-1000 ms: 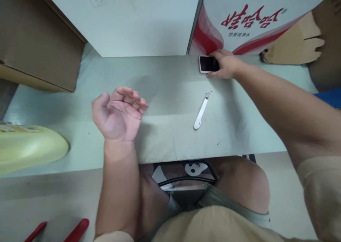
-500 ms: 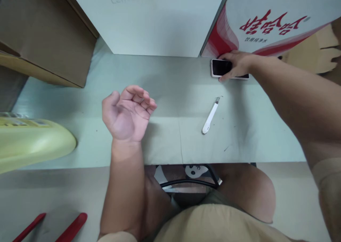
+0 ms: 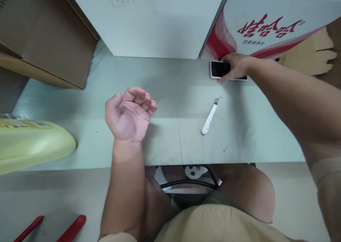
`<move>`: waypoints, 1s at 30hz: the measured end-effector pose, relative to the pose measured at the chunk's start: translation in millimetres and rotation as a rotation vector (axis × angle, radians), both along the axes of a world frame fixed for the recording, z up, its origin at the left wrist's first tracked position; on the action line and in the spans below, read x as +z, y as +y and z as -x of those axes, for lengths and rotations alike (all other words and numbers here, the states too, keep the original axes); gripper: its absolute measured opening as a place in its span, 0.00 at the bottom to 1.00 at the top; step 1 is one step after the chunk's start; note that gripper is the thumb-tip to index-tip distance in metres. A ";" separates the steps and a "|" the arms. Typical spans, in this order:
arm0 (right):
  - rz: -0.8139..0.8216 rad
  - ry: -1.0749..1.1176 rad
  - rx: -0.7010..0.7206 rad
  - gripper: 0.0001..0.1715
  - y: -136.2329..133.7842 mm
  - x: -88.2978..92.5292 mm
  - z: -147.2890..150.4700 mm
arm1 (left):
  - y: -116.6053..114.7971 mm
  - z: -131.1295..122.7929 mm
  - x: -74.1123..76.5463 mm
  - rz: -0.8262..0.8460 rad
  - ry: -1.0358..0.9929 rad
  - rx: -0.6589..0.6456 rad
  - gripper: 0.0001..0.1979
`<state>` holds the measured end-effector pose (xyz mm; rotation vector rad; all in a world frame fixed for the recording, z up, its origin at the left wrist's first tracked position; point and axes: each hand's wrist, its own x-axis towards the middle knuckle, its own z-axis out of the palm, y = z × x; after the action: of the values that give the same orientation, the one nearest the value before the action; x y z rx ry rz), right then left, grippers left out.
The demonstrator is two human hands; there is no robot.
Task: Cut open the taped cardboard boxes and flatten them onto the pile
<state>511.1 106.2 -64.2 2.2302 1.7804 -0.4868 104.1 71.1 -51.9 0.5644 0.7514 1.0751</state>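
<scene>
A smartphone [image 3: 220,69] with a dark screen and pale rim lies flat on the table by the boxes. My right hand [image 3: 234,66] reaches over it from the right, thumb at the near edge and fingers at the far edge, covering its middle. My left hand [image 3: 130,116] is held above the table, palm up, with the thumb apart and the fingers loosely curled; nothing is in it. Between the two hands lies a slim white-handled tool [image 3: 210,117] with a short metal tip, resembling a small utility knife. Thin dark shreds are scattered around it.
A white box [image 3: 160,25] and a red-and-white carton [image 3: 277,7] line the back of the pale-covered table [image 3: 170,142]. On the left are a brown cardboard box [image 3: 53,32] and a yellow container [image 3: 39,146]. Red bars [image 3: 71,228] show below, left of my legs.
The view has shifted slightly. My left hand sits a touch further right and lower; my right hand stays on the phone, and the white tool lies in the same place.
</scene>
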 end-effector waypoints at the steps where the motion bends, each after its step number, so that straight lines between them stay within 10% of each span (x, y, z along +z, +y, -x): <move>1: 0.007 -0.010 0.005 0.53 -0.6 0.4 0.3 | -0.1 0.0 0.1 0.001 0.003 -0.003 0.26; 19: -0.042 -0.091 -0.028 0.59 -19.5 6.9 24.0 | -1.8 27.1 5.7 -0.006 -0.005 0.076 0.25; 23: -0.125 -0.038 0.161 0.54 -3.9 27.6 94.3 | -4.4 44.0 12.5 -0.044 -0.018 0.197 0.26; 30: -0.279 0.111 0.539 0.47 38.1 73.2 308.8 | -6.9 67.1 19.7 -0.096 -0.049 0.378 0.25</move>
<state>202.4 144.3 9.0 1.7778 2.5207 -0.2615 37.0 64.2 -32.2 0.4851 0.7846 1.4753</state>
